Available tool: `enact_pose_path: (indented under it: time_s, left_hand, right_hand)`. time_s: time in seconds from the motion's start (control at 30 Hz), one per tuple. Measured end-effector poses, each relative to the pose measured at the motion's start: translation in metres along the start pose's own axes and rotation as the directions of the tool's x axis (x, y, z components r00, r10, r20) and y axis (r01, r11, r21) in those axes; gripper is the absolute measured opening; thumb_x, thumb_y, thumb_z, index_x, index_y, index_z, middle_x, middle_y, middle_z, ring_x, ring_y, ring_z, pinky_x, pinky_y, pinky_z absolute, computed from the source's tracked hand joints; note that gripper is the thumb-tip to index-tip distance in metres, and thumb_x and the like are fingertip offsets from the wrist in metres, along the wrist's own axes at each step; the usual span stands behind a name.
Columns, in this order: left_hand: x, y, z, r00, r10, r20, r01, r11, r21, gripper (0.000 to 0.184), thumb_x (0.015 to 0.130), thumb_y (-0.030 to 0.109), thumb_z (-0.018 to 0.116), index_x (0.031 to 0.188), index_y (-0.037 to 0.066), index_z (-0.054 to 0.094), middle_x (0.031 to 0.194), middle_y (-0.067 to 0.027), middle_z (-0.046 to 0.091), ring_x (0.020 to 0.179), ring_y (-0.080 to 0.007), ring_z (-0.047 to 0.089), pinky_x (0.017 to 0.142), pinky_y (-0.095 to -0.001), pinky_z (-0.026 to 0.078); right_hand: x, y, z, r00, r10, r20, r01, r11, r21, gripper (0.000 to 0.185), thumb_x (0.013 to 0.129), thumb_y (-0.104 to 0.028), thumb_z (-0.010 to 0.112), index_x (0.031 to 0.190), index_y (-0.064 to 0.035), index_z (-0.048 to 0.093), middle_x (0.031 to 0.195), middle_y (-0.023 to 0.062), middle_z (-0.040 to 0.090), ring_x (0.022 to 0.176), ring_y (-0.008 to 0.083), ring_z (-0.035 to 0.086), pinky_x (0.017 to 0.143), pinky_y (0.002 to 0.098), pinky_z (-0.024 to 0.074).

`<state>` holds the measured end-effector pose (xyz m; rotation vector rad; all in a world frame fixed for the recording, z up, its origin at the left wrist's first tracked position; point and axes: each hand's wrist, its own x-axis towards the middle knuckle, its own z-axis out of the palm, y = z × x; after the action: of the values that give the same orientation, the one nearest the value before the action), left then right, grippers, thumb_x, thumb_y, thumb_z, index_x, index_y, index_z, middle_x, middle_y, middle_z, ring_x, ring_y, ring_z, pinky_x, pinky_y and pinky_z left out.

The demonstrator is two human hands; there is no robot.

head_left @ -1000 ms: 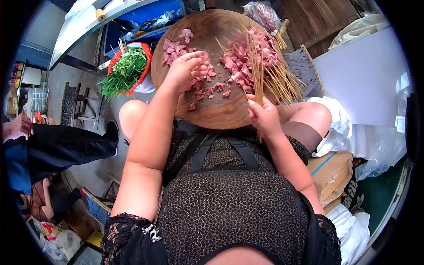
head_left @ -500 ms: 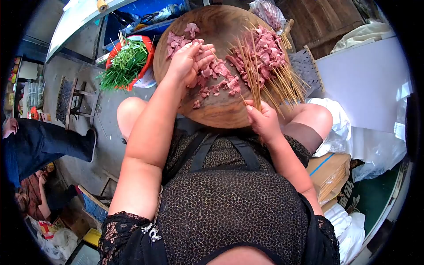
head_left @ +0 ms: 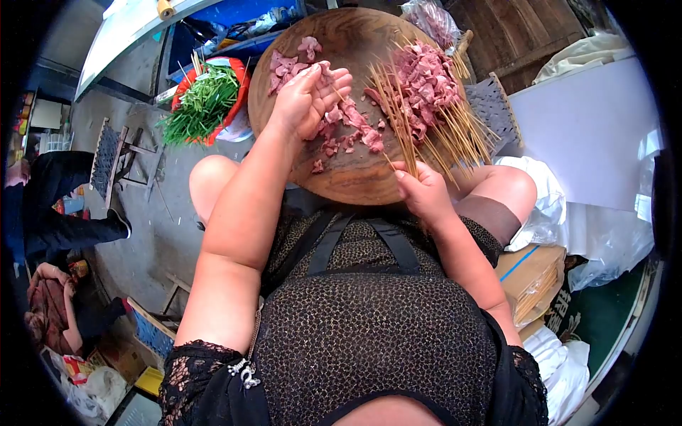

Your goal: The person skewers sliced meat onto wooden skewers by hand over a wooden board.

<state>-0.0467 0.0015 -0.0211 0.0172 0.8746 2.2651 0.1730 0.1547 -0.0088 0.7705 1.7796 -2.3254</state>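
A round wooden board (head_left: 355, 184) lies in front of my knees. My left hand (head_left: 305, 99) is over its left part, palm turned up, thumb and index pinching a piece of meat. Loose pink meat pieces (head_left: 362, 128) lie beside and below that hand. My right hand (head_left: 423, 188) is closed around a bundle of thin wooden skewers (head_left: 401, 121) at the board's front edge. One skewer slants from the right hand towards the meat near my left fingers. Behind the bundle, skewered meat (head_left: 426, 78) is heaped on the right, its sticks (head_left: 465, 138) pointing down right.
A red basket of green leaves (head_left: 206, 103) stands left of the board, a blue crate (head_left: 263, 44) behind it. Woven stools (head_left: 106, 160) are on the floor. Two other people (head_left: 53, 305) are at the far left. A pale panel (head_left: 582, 131) stands at right.
My left hand has moved a little up and right and its palm has turned upward. My right hand still grips the skewers. The standing person at the left has stepped farther left.
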Motion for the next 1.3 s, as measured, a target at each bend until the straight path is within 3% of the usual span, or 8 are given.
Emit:
enact_pose_path:
  time_s: [0.33, 0.53, 0.7, 0.83, 1.03, 1.13, 1.23, 1.3]
  left_hand:
    - [0.004, -0.005, 0.000, 0.997, 0.054, -0.047, -0.051, 0.996, 0.067, 0.022, 0.095, 0.018, 0.034, 0.104, 0.001, 0.045, 0.117, -0.0255, 0.050, 0.107, -0.0336, 0.053, 0.092, -0.0447, 0.045]
    - [0.004, -0.006, 0.001, 0.997, -0.012, -0.075, 0.016, 0.998, 0.055, 0.021, 0.095, 0.016, 0.034, 0.103, 0.002, 0.047, 0.114, -0.0209, 0.054, 0.101, -0.0284, 0.057, 0.085, -0.0402, 0.050]
    - [0.003, -0.010, 0.011, 0.991, 0.068, -0.115, -0.048, 0.985, 0.168, 0.020, 0.095, 0.012, 0.034, 0.102, 0.000, 0.048, 0.108, -0.0177, 0.057, 0.096, -0.0261, 0.059, 0.079, -0.0367, 0.051]
    - [0.004, -0.011, 0.008, 0.999, 0.022, -0.039, -0.015, 0.988, 0.155, 0.020, 0.095, 0.013, 0.035, 0.103, 0.001, 0.048, 0.108, -0.0162, 0.057, 0.095, -0.0233, 0.059, 0.079, -0.0343, 0.051]
    - [-0.002, -0.011, 0.009, 0.992, -0.105, 0.066, 0.087, 0.968, 0.237, 0.023, 0.095, 0.018, 0.037, 0.105, 0.003, 0.050, 0.112, -0.0153, 0.056, 0.101, -0.0224, 0.057, 0.084, -0.0345, 0.048]
    - [-0.002, -0.014, 0.009, 0.979, -0.162, 0.121, 0.115, 0.939, 0.323, 0.030, 0.095, 0.027, 0.037, 0.110, 0.004, 0.049, 0.113, -0.0144, 0.056, 0.101, -0.0216, 0.057, 0.086, -0.0355, 0.047]
    - [-0.001, -0.008, 0.011, 0.982, -0.185, 0.048, 0.175, 0.971, 0.164, 0.046, 0.094, 0.041, 0.032, 0.118, 0.004, 0.046, 0.113, -0.0136, 0.056, 0.099, -0.0208, 0.056, 0.086, -0.0358, 0.046]
    - [0.000, -0.008, 0.010, 0.985, -0.169, 0.034, 0.163, 0.977, 0.137, 0.044, 0.094, 0.039, 0.034, 0.117, 0.004, 0.046, 0.112, -0.0135, 0.057, 0.099, -0.0205, 0.057, 0.086, -0.0348, 0.046]
  right_hand:
    - [0.006, 0.009, 0.010, 0.997, -0.074, -0.036, 0.073, 0.997, -0.030, 0.019, 0.088, -0.010, 0.052, 0.105, -0.0018, 0.055, 0.065, -0.0045, 0.047, 0.054, 0.0035, 0.042, 0.049, 0.0175, 0.0349]
    - [0.011, 0.015, 0.013, 0.987, -0.141, -0.074, 0.137, 0.989, -0.059, 0.019, 0.089, -0.010, 0.051, 0.105, -0.0014, 0.055, 0.065, -0.0048, 0.047, 0.055, 0.0029, 0.042, 0.050, 0.0172, 0.0351]
    - [0.013, 0.011, 0.009, 0.985, -0.142, -0.103, 0.130, 0.985, -0.116, 0.018, 0.089, -0.010, 0.051, 0.104, -0.0014, 0.056, 0.066, -0.0045, 0.048, 0.056, 0.0032, 0.043, 0.051, 0.0176, 0.0357]
    - [0.012, 0.005, 0.008, 0.986, -0.136, -0.099, 0.126, 0.987, -0.105, 0.018, 0.088, -0.010, 0.051, 0.104, -0.0013, 0.056, 0.066, -0.0043, 0.048, 0.055, 0.0035, 0.043, 0.051, 0.0177, 0.0361]
    - [0.013, 0.003, 0.003, 0.984, -0.146, -0.103, 0.129, 0.979, -0.155, 0.019, 0.088, -0.009, 0.052, 0.104, -0.0014, 0.056, 0.066, -0.0043, 0.048, 0.056, 0.0035, 0.044, 0.051, 0.0174, 0.0361]
    - [0.016, 0.003, 0.002, 0.988, -0.141, -0.070, 0.136, 0.989, -0.064, 0.019, 0.088, -0.009, 0.052, 0.104, -0.0018, 0.056, 0.066, -0.0043, 0.048, 0.055, 0.0036, 0.044, 0.050, 0.0173, 0.0354]
    - [0.016, -0.001, 0.004, 0.992, -0.109, -0.061, 0.114, 0.990, 0.087, 0.019, 0.088, -0.007, 0.051, 0.105, 0.0002, 0.054, 0.066, -0.0023, 0.047, 0.056, 0.0052, 0.041, 0.050, 0.0172, 0.0320]
    - [0.016, 0.000, 0.003, 0.992, -0.115, -0.050, 0.119, 0.990, 0.076, 0.019, 0.088, -0.007, 0.051, 0.105, 0.0002, 0.054, 0.065, -0.0022, 0.047, 0.056, 0.0051, 0.042, 0.050, 0.0171, 0.0320]
